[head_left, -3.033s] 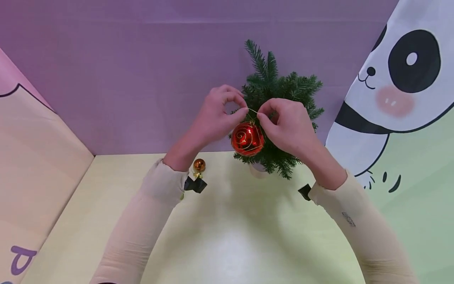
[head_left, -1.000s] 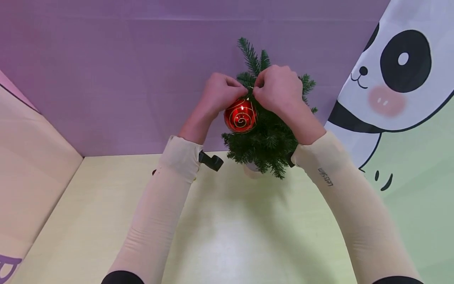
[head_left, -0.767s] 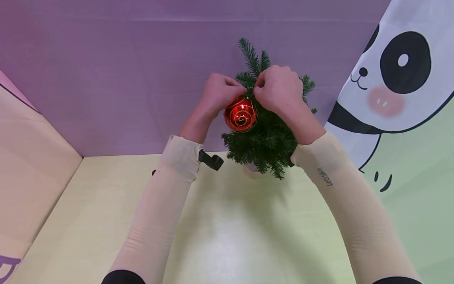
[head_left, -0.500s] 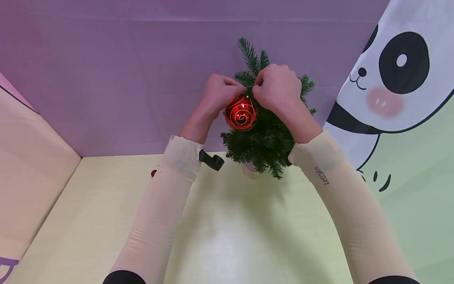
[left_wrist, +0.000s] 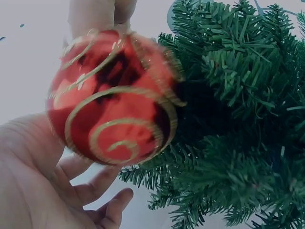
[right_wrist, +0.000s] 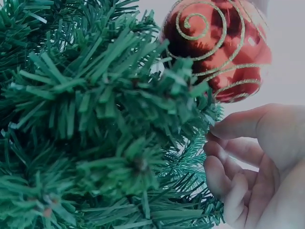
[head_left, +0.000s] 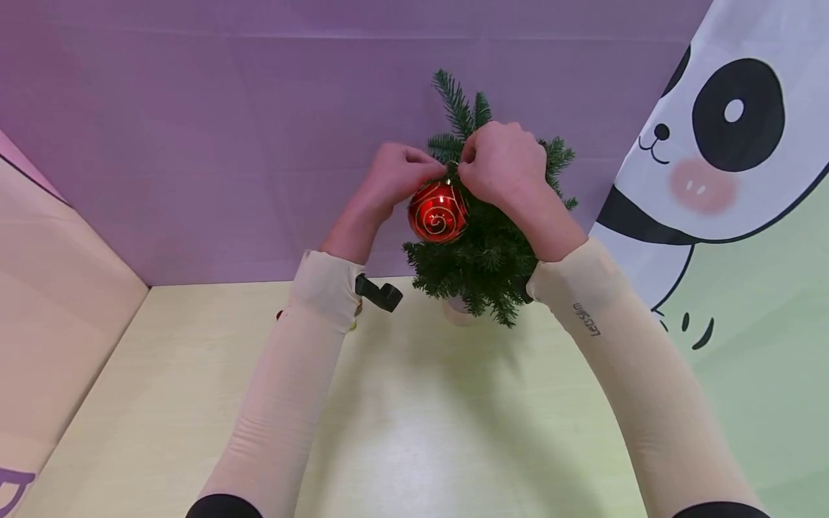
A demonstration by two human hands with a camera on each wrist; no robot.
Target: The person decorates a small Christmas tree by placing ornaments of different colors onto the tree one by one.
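A shiny red bauble [head_left: 437, 212] with gold spirals hangs at the upper left side of a small green artificial Christmas tree [head_left: 482, 255]. My left hand [head_left: 396, 175] pinches right above it at its thin hanging cord. In the left wrist view the bauble [left_wrist: 114, 100] blocks the left fingertips. Opposite, my right hand [head_left: 505, 162] has its thumb and forefinger pinched together over the branches at the cord. In the right wrist view those fingertips [right_wrist: 220, 130] meet at a branch tip beside the bauble [right_wrist: 217, 47].
The tree stands in a pale pot [head_left: 458, 313] near the back of the light table [head_left: 414, 432]. Small baubles [head_left: 354, 316] peek out past my left sleeve, mostly hidden. A purple cloth [head_left: 291, 144] hangs behind, and a panda-print cloth [head_left: 712, 180] rises at the right.
Both hands have moved up and slightly left with the bauble, from in front of the tree to its upper branches. Lately the left hand has dropped a little and the bauble shifted slightly left.
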